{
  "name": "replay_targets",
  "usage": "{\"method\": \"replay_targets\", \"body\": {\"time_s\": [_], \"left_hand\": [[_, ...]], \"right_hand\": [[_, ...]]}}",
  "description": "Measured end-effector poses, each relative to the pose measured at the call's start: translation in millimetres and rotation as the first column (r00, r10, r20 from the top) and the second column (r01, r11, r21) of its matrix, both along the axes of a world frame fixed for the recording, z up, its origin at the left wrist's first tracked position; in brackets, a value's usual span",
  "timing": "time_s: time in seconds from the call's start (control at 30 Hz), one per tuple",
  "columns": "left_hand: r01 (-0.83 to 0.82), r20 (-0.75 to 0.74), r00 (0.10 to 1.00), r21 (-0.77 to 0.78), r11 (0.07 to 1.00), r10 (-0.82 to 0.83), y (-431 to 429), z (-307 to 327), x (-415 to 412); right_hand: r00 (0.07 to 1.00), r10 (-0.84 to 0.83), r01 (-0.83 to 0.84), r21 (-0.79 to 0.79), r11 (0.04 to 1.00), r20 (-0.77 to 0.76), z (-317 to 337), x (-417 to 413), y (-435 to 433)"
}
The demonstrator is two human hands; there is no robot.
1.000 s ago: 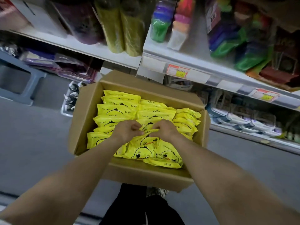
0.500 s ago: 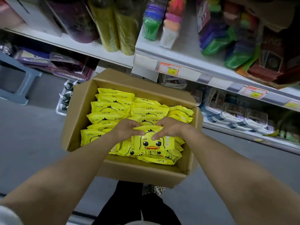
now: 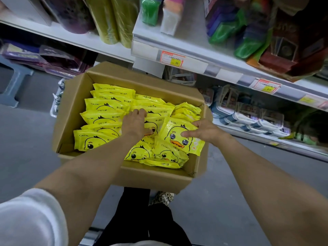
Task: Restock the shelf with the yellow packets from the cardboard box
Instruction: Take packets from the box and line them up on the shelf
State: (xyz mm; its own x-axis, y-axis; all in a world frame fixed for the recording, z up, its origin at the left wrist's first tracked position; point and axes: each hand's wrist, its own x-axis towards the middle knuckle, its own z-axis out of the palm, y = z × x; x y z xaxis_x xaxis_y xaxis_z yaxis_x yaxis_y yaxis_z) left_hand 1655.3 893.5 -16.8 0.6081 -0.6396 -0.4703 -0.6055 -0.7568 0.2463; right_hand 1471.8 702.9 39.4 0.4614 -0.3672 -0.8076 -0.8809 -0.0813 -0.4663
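An open cardboard box (image 3: 76, 96) stands on the floor in front of me, filled with several yellow packets (image 3: 104, 114) printed with a duck face. My right hand (image 3: 204, 129) grips one yellow packet (image 3: 179, 137) at the box's right side, thumb on its front, tilted face up above the others. My left hand (image 3: 134, 124) reaches into the middle of the box, fingers down among the packets there; whether it grips one is hidden by the hand itself.
White shop shelves (image 3: 195, 55) with price tags rise behind the box, stocked with coloured bags and rolls. A lower shelf (image 3: 257, 121) holds clear packs. A grey stool (image 3: 12, 80) stands at left. My dark trouser legs (image 3: 142, 219) are below the box.
My hands have parted: the right one has lifted a duck packet to the box's right side, and the left has slid deeper into the middle rows.
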Motion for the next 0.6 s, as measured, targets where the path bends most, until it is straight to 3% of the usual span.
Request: {"method": "replay_targets", "body": {"time_s": [0.1, 0.2, 0.37, 0.6], "left_hand": [[0.084, 0.052, 0.994, 0.138, 0.987, -0.092, -3.2, -2.5, -5.1], [0.081, 0.001, 0.997, 0.184, 0.980, -0.083, -7.8, 4.9, -7.0], [-0.169, -0.219, 0.959, 0.078, 0.983, 0.182, -15.6, 37.3, -4.1], [-0.343, -0.406, 0.867, -0.070, 0.937, 0.287, -24.5, 131.3, 7.4]], "right_hand": [[0.999, -0.034, 0.034, 0.013, 0.999, -0.017, 3.1, -12.5, -2.3], [0.999, -0.034, 0.033, 0.069, 0.997, 0.013, 9.7, -25.7, -1.8], [0.997, -0.049, 0.043, 0.091, 0.995, 0.067, 29.1, -46.6, -2.5], [0.980, -0.079, 0.082, -0.011, 0.997, 0.181, 92.8, -71.7, -12.4]]}}
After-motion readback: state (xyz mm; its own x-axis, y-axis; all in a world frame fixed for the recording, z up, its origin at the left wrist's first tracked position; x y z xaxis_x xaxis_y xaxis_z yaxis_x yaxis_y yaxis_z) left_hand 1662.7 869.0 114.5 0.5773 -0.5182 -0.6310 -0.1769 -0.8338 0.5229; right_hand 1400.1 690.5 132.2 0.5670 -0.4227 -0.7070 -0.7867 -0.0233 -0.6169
